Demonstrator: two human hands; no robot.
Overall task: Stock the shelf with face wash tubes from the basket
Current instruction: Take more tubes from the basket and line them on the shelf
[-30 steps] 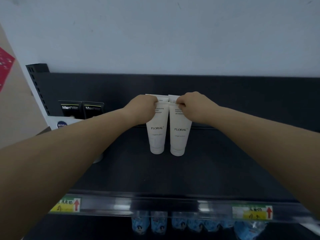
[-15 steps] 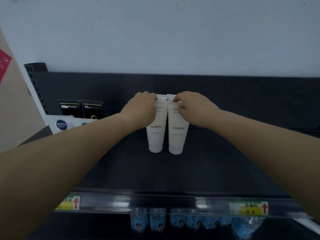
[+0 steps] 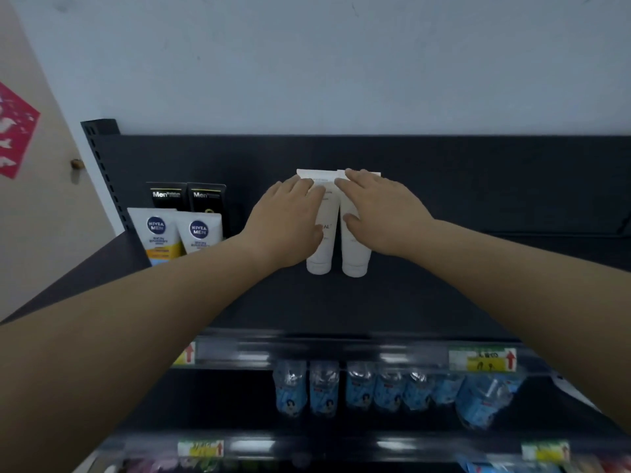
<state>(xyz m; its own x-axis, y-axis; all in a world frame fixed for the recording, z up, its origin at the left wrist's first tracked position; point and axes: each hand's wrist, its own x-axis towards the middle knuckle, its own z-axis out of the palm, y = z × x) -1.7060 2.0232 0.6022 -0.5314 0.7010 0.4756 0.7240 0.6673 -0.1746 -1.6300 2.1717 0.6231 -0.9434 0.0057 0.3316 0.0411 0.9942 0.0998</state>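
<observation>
Two white face wash tubes stand side by side, caps down, against the back panel of the dark top shelf. My left hand lies over the left tube with its fingers straight and spread. My right hand lies the same way over the right tube. Both hands cover most of the tubes' print. The basket is out of view.
Two Nivea Men tubes and two black Men tubes stand at the shelf's left end. Below the price-tag rail, a lower shelf holds several blue-labelled packs. A door with a pink sticker is at left.
Both hands have uncurled from pinching the tubes' top ends and now lie flat with straight fingers on the tubes. The view has tilted down, showing more of the lower shelves.
</observation>
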